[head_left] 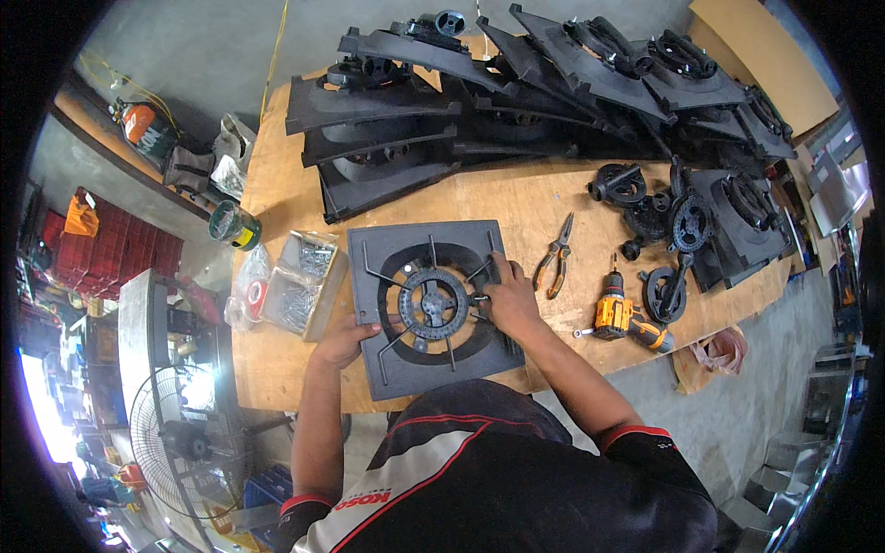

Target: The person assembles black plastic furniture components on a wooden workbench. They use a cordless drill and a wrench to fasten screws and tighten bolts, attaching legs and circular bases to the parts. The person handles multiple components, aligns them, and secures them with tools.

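A square black cast gas stove frame (396, 380) lies on the wooden table in front of me. At its centre is a round ring burner (433, 304), with several thin metal bars reaching inward from the frame. My left hand (343, 342) grips the frame's left edge, thumb on top and fingers partly hidden underneath. Over the right side of the frame, my right hand (510, 297) is closed around it, the thumb close to the burner's short stub. A pair of pliers (555, 258) with orange-black handles rests to the right of that hand.
Stove frames (387, 180) are stacked along the far side. At right are loose burners (690, 223) and a yellow cordless drill (613, 313). A box of screws (323, 309), a plastic bag (251, 281) and a dark cup (234, 225) stand left; a fan (184, 441) is beyond the table's edge.
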`<state>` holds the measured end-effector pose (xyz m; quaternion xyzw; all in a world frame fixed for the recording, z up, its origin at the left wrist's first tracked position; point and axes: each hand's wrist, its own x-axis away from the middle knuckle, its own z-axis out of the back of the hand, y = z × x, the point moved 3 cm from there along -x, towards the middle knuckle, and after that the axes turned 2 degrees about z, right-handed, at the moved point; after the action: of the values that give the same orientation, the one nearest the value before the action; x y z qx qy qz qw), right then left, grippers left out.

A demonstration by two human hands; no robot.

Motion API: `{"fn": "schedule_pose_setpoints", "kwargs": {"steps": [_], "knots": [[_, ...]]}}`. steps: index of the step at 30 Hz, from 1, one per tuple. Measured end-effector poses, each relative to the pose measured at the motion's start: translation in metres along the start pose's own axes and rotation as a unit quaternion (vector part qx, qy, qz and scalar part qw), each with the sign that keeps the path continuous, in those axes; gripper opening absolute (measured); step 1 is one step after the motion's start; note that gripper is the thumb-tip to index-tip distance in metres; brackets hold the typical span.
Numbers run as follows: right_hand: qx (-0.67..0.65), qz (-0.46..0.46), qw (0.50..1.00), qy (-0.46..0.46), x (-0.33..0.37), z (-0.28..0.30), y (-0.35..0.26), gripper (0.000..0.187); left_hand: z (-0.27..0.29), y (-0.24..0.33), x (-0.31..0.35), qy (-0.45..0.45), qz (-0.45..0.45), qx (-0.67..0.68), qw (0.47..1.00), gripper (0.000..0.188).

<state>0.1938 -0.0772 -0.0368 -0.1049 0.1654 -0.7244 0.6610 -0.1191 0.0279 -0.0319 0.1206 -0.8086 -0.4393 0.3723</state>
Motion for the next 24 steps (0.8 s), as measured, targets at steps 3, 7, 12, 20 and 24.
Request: {"fn": "schedule_pose_setpoints", "kwargs": {"steps": [3,7,12,20,24], "knots": [[0.025,-0.013,0.999,-0.018,-0.002,-0.002,0.000,0.025,0.000,0.001,0.000,-0.005,-0.016,-0.014,1.000,0.057],[0.023,0.027,0.999,-0.013,-0.004,-0.012,0.002,0.025,-0.003,0.000,0.000,0.004,-0.017,0.022,1.000,0.052],[0.017,0.030,0.998,-0.057,-0.008,-0.005,-0.004,0.028,0.002,-0.007,0.002,0.016,-0.014,0.030,0.999,0.059],[-0.121,-0.015,0.989,0.079,0.005,-0.027,0.017,0.051,-0.002,-0.009,0.003,0.043,-0.022,0.025,0.999,0.048],[-0.119,-0.044,0.986,0.112,0.007,-0.022,0.015,0.051,-0.007,-0.011,0.003,0.060,-0.024,0.036,0.997,0.049]]}}
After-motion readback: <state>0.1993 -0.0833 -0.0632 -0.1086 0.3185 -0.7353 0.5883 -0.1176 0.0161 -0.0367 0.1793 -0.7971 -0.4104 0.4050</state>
